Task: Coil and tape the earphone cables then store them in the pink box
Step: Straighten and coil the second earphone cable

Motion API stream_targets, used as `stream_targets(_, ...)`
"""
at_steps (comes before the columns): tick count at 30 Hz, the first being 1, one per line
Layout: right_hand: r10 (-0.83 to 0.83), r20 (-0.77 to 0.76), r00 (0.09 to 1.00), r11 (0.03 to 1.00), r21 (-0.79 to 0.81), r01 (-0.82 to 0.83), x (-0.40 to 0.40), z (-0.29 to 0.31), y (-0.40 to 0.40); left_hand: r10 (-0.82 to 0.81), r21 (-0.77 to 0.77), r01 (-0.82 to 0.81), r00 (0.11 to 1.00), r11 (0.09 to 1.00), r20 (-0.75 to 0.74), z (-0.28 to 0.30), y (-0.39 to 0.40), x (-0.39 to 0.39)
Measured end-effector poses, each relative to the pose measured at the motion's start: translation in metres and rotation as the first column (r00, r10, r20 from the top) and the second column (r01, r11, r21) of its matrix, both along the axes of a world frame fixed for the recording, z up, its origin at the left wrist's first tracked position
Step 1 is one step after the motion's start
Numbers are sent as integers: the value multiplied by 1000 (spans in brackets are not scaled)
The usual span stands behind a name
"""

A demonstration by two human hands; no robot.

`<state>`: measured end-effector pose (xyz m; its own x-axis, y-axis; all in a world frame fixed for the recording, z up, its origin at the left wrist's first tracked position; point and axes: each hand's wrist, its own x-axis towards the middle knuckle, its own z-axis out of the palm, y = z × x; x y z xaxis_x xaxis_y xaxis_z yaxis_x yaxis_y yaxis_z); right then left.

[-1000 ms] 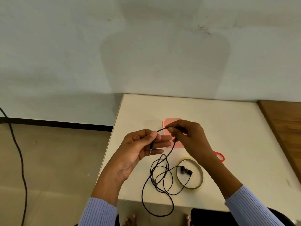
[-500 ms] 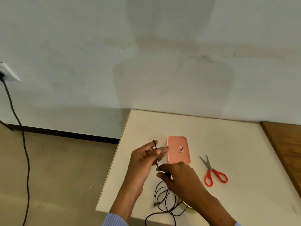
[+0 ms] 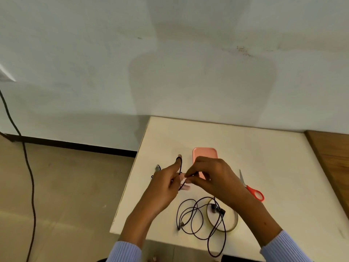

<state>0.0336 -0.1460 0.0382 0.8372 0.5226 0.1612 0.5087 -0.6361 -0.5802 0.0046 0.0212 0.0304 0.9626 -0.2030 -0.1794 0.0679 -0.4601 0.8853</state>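
Observation:
A black earphone cable (image 3: pixel 190 216) lies in loose loops on the white table (image 3: pixel 264 157), its earbuds (image 3: pixel 217 209) resting over a roll of clear tape (image 3: pixel 229 223). My left hand (image 3: pixel 166 186) is raised with the cable's plug end looped over its index finger. My right hand (image 3: pixel 211 178) pinches the same cable just right of the left fingers. The closed pink box (image 3: pixel 204 154) lies flat behind my right hand, partly hidden by it.
Red-handled scissors (image 3: pixel 252 188) lie to the right of my right hand. A brown wooden surface (image 3: pixel 332 159) adjoins the table on the right. A white wall stands behind, and a black power cord (image 3: pixel 28 167) hangs down it at far left.
My right hand rose from the table up to the left fingers with the cable. A loop now sits over my left index finger. The camera view shifted, showing the tape roll and earbuds again.

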Motion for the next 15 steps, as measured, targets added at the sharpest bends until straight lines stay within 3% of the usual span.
stream_targets(3,-2,1,1000,991,137,2,6,2,-2,-32,-248,1,992,969,-120,10,3,-4)
stream_targets(5,-45,10,999,974,223,41,10,1,-1,-45,-318,-14,983,948,-177,16,5,-6)
stream_targets(10,-148,2,989,913,384,136,14,-3,9,20,-237,-40,996,971,-88,14,4,-5)
stream_targets(15,-182,-2,983,904,393,168,15,-6,9,42,-267,-67,994,961,-97,15,3,-4)
